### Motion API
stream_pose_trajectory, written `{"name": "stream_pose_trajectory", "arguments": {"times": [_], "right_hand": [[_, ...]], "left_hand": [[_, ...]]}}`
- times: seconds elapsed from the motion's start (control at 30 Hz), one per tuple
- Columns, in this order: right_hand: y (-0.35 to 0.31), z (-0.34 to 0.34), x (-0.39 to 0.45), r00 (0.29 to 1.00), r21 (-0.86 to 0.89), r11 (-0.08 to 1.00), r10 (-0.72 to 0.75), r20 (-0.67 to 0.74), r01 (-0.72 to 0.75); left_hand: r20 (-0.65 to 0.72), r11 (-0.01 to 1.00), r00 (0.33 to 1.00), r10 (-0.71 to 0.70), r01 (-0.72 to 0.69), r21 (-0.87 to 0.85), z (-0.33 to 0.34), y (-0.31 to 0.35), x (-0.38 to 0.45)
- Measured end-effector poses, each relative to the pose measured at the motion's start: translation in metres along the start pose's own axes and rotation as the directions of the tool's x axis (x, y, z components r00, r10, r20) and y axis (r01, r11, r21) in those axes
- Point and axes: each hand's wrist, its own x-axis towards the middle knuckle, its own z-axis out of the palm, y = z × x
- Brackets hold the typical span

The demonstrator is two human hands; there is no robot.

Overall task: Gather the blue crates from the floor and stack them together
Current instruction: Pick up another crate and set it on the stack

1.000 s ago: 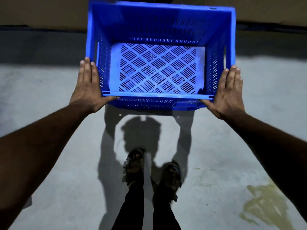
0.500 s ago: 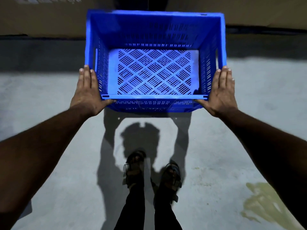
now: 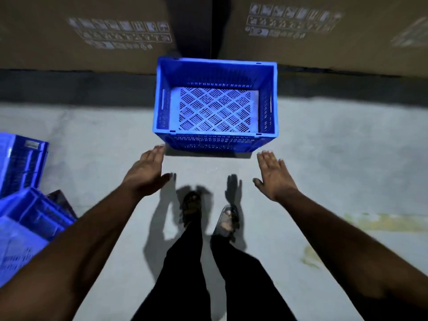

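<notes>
Blue crate (image 3: 215, 105): plastic, open top up, standing flat on the grey concrete floor (image 3: 324, 147); slotted walls and a lattice bottom; nothing inside it.
Where it stands: straight ahead of the person, its far edge close to two big brown cardboard boxes, one on the left (image 3: 88, 33) and one on the right (image 3: 324, 31), opposite the dark gap between them.
Left hand (image 3: 146, 172): fingers straight and together, thumb spread out to the side; holds nothing. Its fingertips lie just beside the crate's near left corner; contact cannot be told.
Right hand (image 3: 273, 174): fingers straight and a little spread, thumb out; holds nothing. It is near the crate's near right corner, not touching.
Other crates (image 3: 25, 200): several blue ones bunched at the left edge, tilted and overlapping, partly behind the left forearm.
Person: black trousers, sandals (image 3: 228, 220), feet just short of the crate; hand shadows fall on the floor between feet and crate.
Floor marks: yellowish stain (image 3: 379, 222) at the right.
</notes>
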Motion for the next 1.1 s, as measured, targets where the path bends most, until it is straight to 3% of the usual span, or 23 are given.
{"name": "stream_pose_trajectory", "arguments": {"times": [0.13, 0.33, 0.43, 0.53, 0.73, 0.97, 1.1], "right_hand": [[-0.038, -0.028, -0.086, 0.99, 0.011, 0.993, -0.118, 0.072, 0.117], [-0.104, -0.056, -0.192, 0.931, 0.04, 0.972, -0.234, 0.279, 0.232], [-0.143, -0.052, -0.213, 0.876, -0.018, 0.943, -0.301, 0.378, 0.332], [-0.194, -0.047, -0.218, 0.849, -0.102, 0.908, -0.334, 0.41, 0.407], [-0.339, -0.005, -0.235, 0.758, -0.278, 0.753, -0.416, 0.502, 0.597], [-0.552, 0.063, -0.299, 0.625, -0.372, 0.525, -0.471, 0.622, 0.766], [-0.672, 0.089, -0.344, 0.572, -0.347, 0.464, -0.548, 0.611, 0.815]], "left_hand": [[-0.025, 0.994, 0.998, -0.059, 0.056, -0.089, -0.01, 0.031, -0.11], [0.213, 0.858, 0.944, -0.254, 0.321, -0.4, 0.031, 0.033, -0.291], [0.264, 0.685, 0.831, -0.49, 0.555, -0.472, 0.068, 0.006, -0.37], [0.305, 0.489, 0.705, -0.641, 0.681, -0.545, 0.102, -0.018, -0.44], [0.367, 0.265, 0.63, -0.684, 0.684, -0.68, 0.185, -0.05, -0.583], [0.501, 0.053, 0.53, -0.685, 0.721, -0.691, 0.269, -0.091, -0.757], [0.535, -0.144, 0.39, -0.749, 0.693, -0.706, 0.292, -0.135, -0.843]]}}
